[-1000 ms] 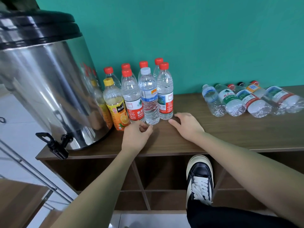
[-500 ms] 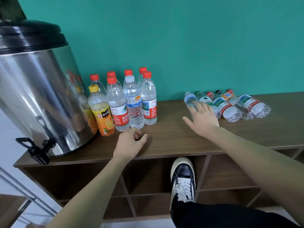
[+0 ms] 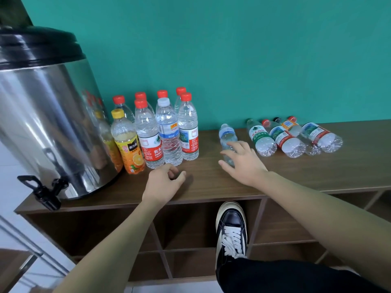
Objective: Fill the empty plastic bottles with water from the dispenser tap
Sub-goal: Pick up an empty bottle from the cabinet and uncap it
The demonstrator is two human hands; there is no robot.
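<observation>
A break corner or pantry spot in a shared indoor place, maybe an office; the exact kind cannot be told.

A plain teal painted wall (image 3: 254, 60) stands behind a long brown wooden cabinet with open cube shelves (image 3: 296, 178). On its left end sits a big shiny steel drink dispenser with a black lid (image 3: 48, 132) and a black tap (image 3: 45, 192). Beside it stands a group of upright capped plastic bottles (image 3: 167, 132), and further right a row of clear plastic bottles lying on their sides (image 3: 294, 137). White floor tiles (image 3: 12, 208) show at the left.
</observation>
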